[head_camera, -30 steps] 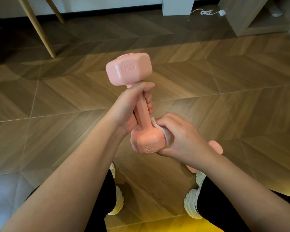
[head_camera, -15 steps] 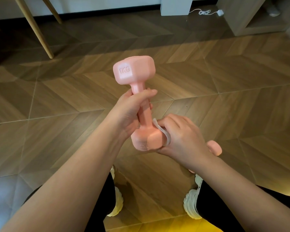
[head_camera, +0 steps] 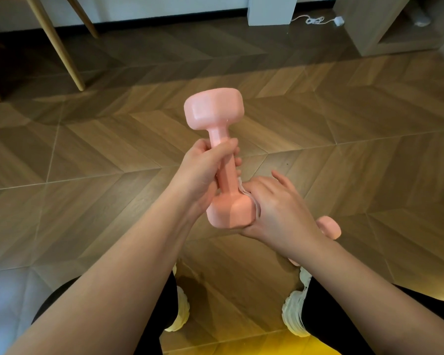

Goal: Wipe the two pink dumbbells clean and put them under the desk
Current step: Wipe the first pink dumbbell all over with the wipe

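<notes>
Wooden legs [head_camera: 59, 47]: two pale, slanted legs stand far up and to the left of the left grip, well apart from it, with their feet on the floor.
Floor [head_camera: 100, 155]: herringbone boards run from beneath both grips to the dark skirting at the top. A broad stretch of boards lies between the left grip and the wooden legs.
Left shoe [head_camera: 180, 313]: pale, on the floor below the left grip, partly covered by the forearm.
Left grip [head_camera: 203, 172]: wrapped round the handle of the held dumbbell. The thumb lies across the front and the fingertips show past the handle's right edge.
Held dumbbell [head_camera: 226, 175]: pink, in the air above the floor, near upright with its top leaning slightly left. The upper head stands free above the left grip. The lower head sits between the heel of the left grip and the right grip.
Wipe [head_camera: 241, 187]: white, and only a thin folded edge shows, pressed between the right grip and the lower head's right side.
Right grip [head_camera: 280, 213]: fingers stretched and slightly spread, pressing the wipe flat against the lower head. The thumb is hidden.
Second dumbbell [head_camera: 330, 226]: pink, on the floor just behind the right grip's wrist and largely hidden by the forearm. One rounded head shows to the right of the wrist.
Right shoe [head_camera: 295, 313]: pale, near the second dumbbell, below the right grip.
White cable [head_camera: 315, 20]: far up and to the right of the right grip, lying by the wall.
Wooden cabinet [head_camera: 369, 34]: at the top right corner, well apart from both grips.
</notes>
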### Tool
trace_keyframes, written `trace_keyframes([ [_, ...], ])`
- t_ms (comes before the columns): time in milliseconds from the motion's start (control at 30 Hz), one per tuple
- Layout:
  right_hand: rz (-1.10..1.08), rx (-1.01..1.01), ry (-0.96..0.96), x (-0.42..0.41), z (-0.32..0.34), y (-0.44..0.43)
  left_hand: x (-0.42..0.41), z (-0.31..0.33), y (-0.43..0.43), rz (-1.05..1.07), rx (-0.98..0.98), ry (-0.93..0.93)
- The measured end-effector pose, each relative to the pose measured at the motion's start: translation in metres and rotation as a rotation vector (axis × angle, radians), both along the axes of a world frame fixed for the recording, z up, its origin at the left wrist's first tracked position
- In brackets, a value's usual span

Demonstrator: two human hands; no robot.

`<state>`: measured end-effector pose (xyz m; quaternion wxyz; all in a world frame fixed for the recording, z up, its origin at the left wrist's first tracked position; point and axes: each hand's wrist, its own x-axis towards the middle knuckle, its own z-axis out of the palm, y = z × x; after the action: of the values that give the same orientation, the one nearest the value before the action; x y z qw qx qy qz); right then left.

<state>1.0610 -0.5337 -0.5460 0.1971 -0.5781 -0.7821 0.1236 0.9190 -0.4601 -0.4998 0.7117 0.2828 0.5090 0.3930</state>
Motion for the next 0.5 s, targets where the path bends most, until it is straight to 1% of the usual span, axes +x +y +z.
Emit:
trace_keyframes([
  [100, 0.006, -0.102, 0.017, 0.006, -0.003, 0.003, 0.001, -0.001, -0.001, -0.012, 0.012, -0.017],
  [233, 0.001, -0.080, 0.195, 0.002, 0.009, 0.005, 0.004, 0.005, 0.000, -0.023, -0.007, -0.083],
  [367, 0.033, -0.127, 0.280, -0.003, 0.016, 0.002, 0.001, 0.008, 0.001, -0.038, -0.033, -0.073],
  [433, 0.068, -0.122, 0.290, -0.002, 0.017, 0.003, 0.000, 0.008, 0.002, -0.033, -0.038, -0.088],
  [500, 0.076, -0.090, 0.247, -0.002, 0.016, 0.003, -0.001, 0.009, 0.002, -0.050, -0.063, -0.109],
])
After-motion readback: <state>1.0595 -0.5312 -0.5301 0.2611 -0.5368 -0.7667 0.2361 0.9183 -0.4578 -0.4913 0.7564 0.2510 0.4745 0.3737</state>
